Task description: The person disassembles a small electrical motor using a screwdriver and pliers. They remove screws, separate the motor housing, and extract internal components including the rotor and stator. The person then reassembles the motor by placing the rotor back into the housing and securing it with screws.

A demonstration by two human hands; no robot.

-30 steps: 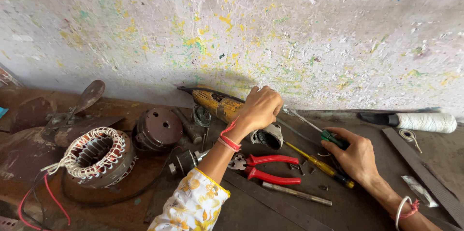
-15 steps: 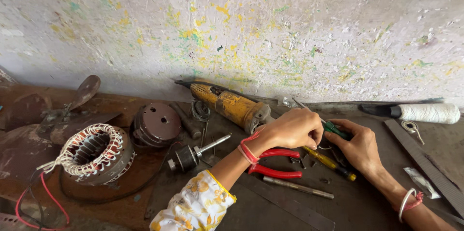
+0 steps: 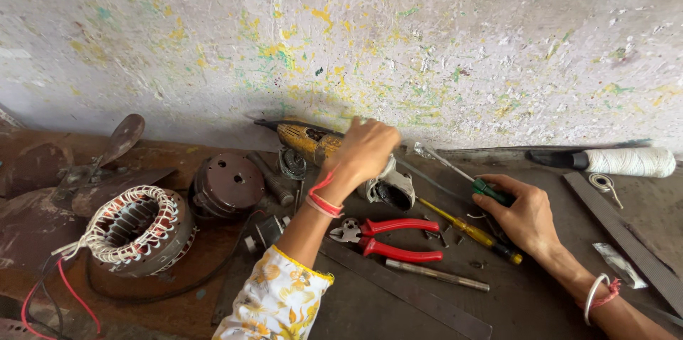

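The left hand (image 3: 363, 151) closes over the middle of a grimy yellow angle grinder (image 3: 313, 142) lying at the far edge of the dark, rusty bench (image 3: 398, 304), its long axis running from the tapered tail at far left to the grey metal head (image 3: 391, 187) at near right. The right hand (image 3: 523, 212) grips a green-handled screwdriver (image 3: 491, 190), whose thin shaft slants up-left toward the head. Red-handled pliers (image 3: 391, 237) and a copper-wound stator (image 3: 135, 226) crowd the near side, and the paint-flecked wall (image 3: 356, 34) closes off the far edge.
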